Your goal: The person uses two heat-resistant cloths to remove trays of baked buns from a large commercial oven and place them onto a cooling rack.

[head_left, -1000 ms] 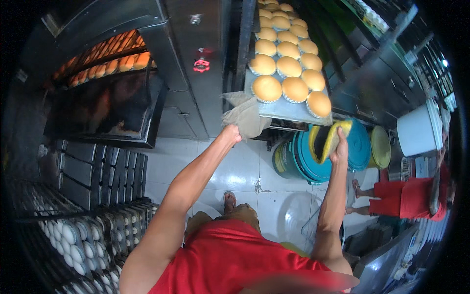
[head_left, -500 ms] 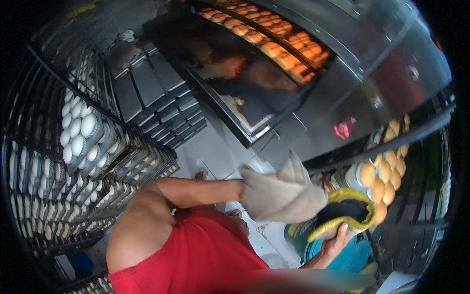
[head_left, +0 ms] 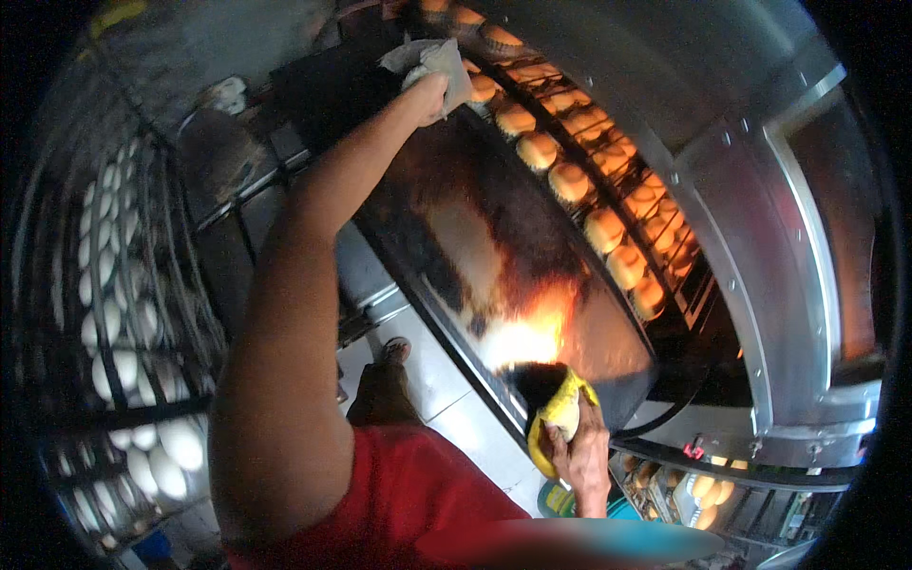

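My left hand (head_left: 432, 95) reaches far forward, closed on a grey cloth (head_left: 456, 81), at the far left end of the oven opening. Whether the cloth touches a tray there I cannot tell. My right hand (head_left: 581, 451) grips a yellow-edged oven pad (head_left: 562, 418) with a dark inner side, over the near right end of the lowered oven door (head_left: 608, 332). Behind the door, browned buns (head_left: 570, 180) in paper cups stand in rows inside the lit oven. A bright orange glow (head_left: 522, 337) shows on the door's dark surface.
At the left, a rack (head_left: 123, 418) holds trays of pale, unbaked rounds. Dark stacked trays (head_left: 366, 266) stand before the oven. Browned buns (head_left: 708, 494) sit on a rack at the lower right, near a teal container (head_left: 622, 508). Pale tiles (head_left: 442, 375) cover the floor.
My left hand has swung forward and away with the cloth, from beside the pad to the oven's far left end. My right hand has brought the pad leftward over the lowered door.
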`<action>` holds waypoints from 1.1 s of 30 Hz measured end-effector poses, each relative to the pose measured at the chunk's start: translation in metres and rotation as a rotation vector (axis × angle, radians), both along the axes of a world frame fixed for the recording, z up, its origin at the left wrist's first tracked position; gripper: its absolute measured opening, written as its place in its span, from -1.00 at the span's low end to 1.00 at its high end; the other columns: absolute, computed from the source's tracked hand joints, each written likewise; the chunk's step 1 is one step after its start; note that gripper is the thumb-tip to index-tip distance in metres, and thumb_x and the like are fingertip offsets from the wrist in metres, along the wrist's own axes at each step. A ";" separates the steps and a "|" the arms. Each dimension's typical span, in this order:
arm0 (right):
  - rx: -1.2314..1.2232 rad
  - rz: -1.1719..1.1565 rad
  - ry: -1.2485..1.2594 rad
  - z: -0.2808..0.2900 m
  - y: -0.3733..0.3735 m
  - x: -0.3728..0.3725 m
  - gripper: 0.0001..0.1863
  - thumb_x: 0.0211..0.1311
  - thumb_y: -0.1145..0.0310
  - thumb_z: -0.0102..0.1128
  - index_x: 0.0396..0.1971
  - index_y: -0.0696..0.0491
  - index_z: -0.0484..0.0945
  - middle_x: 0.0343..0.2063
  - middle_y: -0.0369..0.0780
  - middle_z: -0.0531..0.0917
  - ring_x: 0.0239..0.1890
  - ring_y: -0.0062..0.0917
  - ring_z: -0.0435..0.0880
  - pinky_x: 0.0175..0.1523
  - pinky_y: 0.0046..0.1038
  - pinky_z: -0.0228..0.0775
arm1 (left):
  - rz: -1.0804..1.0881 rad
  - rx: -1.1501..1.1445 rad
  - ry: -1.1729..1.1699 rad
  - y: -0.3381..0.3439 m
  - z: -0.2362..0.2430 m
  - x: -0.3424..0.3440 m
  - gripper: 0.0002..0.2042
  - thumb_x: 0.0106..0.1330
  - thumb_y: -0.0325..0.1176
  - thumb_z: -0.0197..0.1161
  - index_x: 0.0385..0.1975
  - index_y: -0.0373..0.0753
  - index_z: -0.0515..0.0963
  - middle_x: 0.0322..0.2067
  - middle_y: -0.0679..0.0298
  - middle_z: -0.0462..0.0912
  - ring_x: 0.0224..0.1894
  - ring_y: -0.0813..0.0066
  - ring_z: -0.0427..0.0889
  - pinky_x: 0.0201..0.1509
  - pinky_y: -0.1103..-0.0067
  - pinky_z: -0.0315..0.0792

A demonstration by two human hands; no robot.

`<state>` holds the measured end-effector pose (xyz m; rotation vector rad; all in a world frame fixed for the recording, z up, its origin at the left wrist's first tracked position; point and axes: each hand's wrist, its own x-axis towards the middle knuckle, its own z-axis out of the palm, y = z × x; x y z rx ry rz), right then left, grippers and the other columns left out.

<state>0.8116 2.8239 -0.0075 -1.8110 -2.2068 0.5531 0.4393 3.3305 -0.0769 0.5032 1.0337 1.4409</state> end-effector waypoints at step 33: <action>-0.456 -0.430 1.727 -0.042 0.340 -0.126 -0.71 0.30 0.32 0.06 -0.03 0.12 0.43 -0.20 -0.12 0.63 -0.16 -0.27 0.63 0.05 -0.22 0.49 | -0.424 0.167 2.276 -0.132 0.061 -0.028 -0.80 0.16 -0.19 0.07 -0.44 -0.01 0.66 -0.42 0.41 0.68 -0.36 0.38 0.64 -0.28 0.38 0.48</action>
